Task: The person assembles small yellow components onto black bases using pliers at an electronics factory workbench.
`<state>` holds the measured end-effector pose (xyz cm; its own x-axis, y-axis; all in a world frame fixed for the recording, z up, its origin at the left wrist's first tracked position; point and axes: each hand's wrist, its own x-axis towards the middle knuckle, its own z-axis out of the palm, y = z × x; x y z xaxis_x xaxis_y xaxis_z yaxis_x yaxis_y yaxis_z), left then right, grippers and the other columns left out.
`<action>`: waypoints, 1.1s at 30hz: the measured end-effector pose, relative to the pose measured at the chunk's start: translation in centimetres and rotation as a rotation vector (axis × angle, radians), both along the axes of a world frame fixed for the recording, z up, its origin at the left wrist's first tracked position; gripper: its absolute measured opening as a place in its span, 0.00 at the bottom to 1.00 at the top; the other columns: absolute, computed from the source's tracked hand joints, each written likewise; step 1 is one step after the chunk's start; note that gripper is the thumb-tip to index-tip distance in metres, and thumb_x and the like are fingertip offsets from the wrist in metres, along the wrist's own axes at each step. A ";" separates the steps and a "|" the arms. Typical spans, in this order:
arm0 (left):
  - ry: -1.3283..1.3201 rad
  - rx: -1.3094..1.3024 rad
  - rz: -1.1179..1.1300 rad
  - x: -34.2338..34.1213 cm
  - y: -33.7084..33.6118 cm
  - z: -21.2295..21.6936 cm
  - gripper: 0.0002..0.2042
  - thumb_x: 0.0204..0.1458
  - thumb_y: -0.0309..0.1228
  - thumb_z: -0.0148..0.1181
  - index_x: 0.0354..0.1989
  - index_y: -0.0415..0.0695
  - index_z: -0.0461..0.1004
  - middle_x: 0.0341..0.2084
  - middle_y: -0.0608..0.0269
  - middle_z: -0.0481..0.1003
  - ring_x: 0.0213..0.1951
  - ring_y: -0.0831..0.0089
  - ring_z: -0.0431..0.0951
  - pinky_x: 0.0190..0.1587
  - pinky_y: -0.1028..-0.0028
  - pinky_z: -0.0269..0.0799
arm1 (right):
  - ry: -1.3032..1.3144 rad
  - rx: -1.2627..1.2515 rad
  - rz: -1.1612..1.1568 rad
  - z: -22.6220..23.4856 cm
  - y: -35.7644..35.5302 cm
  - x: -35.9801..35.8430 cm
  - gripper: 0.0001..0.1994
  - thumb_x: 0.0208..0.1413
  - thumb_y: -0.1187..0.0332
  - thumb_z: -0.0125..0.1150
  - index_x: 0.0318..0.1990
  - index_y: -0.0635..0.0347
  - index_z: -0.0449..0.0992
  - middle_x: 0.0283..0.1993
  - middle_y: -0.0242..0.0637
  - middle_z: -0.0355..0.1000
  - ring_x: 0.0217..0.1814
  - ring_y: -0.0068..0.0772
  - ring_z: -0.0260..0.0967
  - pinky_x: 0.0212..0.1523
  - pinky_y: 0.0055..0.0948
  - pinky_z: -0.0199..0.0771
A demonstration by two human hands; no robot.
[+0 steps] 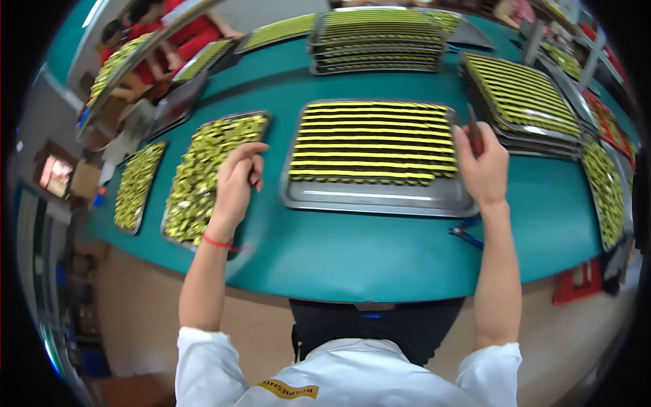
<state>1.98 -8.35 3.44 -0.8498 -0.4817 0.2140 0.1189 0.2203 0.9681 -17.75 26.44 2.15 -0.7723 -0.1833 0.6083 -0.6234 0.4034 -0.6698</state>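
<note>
A metal tray (380, 199) lies in front of me on the teal table, filled with neat rows of small yellow and black parts (376, 142). My right hand (483, 166) rests at the tray's right edge, closed on a thin dark red tool (473, 129) that points upward. My left hand (237, 180) hovers over a second tray (207, 176) heaped with loose yellow-green parts, its fingers curled downward; whether it holds a part I cannot tell. A red band circles my left wrist.
More trays of loose parts (137, 184) lie at the left, stacked trays of arranged rows (377, 41) at the back and right (519, 95). A blue-handled tool (466, 233) lies by the front tray. People in red (183, 27) sit at the far left.
</note>
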 end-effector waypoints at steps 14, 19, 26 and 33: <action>-0.901 -1.188 0.007 6.0 -7.0 4.1 0.17 0.51 0.36 0.65 0.48 0.41 0.78 0.47 0.49 0.74 0.50 0.52 0.74 0.54 0.61 0.70 | 0.122 -0.059 0.235 -0.7 -1.7 2.8 0.09 0.62 0.67 0.60 0.35 0.64 0.72 0.18 0.32 0.57 0.20 0.23 0.51 0.21 0.27 0.53; -1.011 -1.210 -0.253 7.6 -6.1 5.6 0.20 0.47 0.32 0.68 0.50 0.43 0.77 0.47 0.50 0.73 0.48 0.54 0.75 0.54 0.62 0.70 | 0.091 -0.047 0.217 -0.3 -1.5 2.8 0.09 0.62 0.66 0.60 0.35 0.64 0.72 0.18 0.30 0.56 0.20 0.21 0.50 0.22 0.25 0.52; -0.568 -0.988 0.122 8.8 -8.0 3.0 0.18 0.52 0.36 0.66 0.46 0.37 0.75 0.39 0.55 0.77 0.38 0.63 0.78 0.41 0.66 0.73 | -0.041 -0.040 0.270 -0.5 -2.3 3.0 0.09 0.63 0.67 0.59 0.40 0.63 0.71 0.21 0.27 0.59 0.22 0.17 0.54 0.23 0.23 0.55; 0.086 -0.319 0.086 -0.4 1.7 1.0 0.15 0.52 0.30 0.68 0.46 0.36 0.76 0.33 0.71 0.75 0.28 0.85 0.69 0.28 0.82 0.64 | -0.784 -0.377 0.700 0.3 -5.7 4.4 0.13 0.62 0.63 0.59 0.47 0.61 0.69 0.32 0.32 0.71 0.24 0.21 0.68 0.20 0.17 0.62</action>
